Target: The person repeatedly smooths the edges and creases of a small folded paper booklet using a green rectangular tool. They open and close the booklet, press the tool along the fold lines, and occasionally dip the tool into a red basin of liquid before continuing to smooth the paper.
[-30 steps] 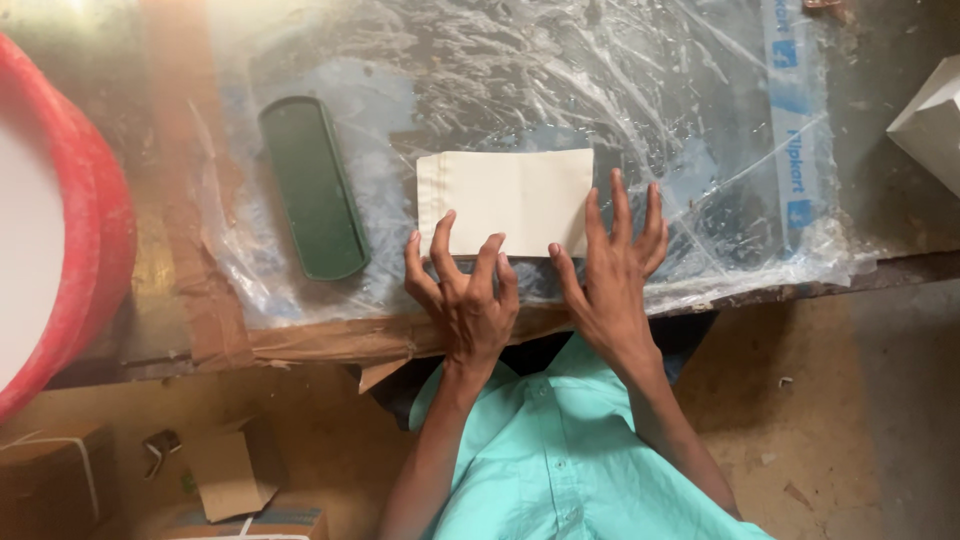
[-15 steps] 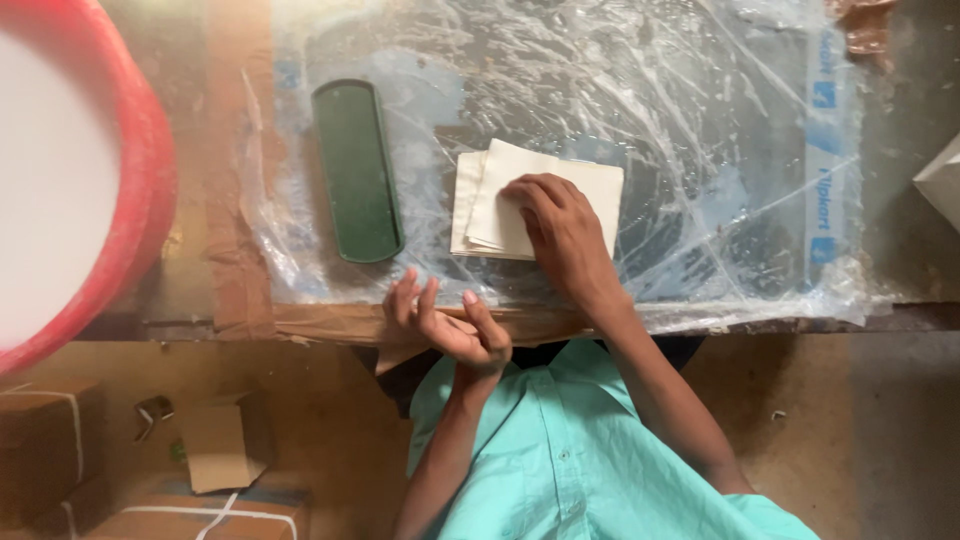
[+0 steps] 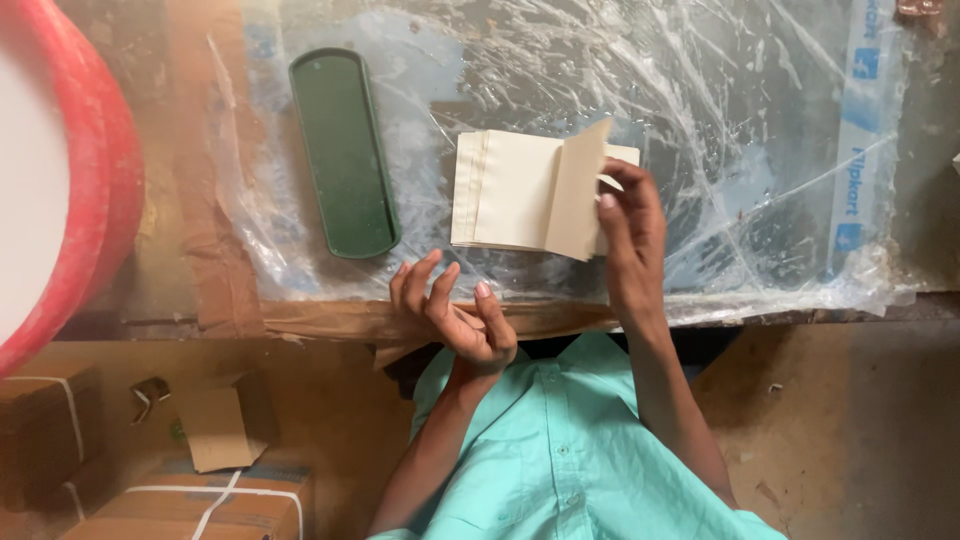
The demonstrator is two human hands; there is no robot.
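Head cam, looking straight down. Cream folded paper point(image 3: 515, 190) lying on a crinkly clear plastic sheet point(image 3: 740, 120) spread over the worktable point(image 3: 180, 200), roughly mid-frame. Right hand point(image 3: 630, 235) pinching the paper's right flap between thumb and fingertips, flap lifted and standing up off the rest, which stays flat. So a narrow pinch there, actually holding the flap.

Left hand point(image 3: 455, 315) empty, hovering at the near table edge, palm turned up, fingers loosely curled and spread, touching nothing as far as visible. Just below the paper's lower left corner, slightly apart from it.

Left of the paper, a long dark green tray point(image 3: 345, 150) with rounded ends, lying lengthwise on the same plastic, near but not touching the paper. Far left, a big red round rim point(image 3: 105, 180) cut off by the frame edge.

Down below the table: mint green shirt point(image 3: 560, 450), brown floor, a couple of tied cardboard boxes point(image 3: 200, 505) and a loose cardboard scrap point(image 3: 220, 425) at lower left.
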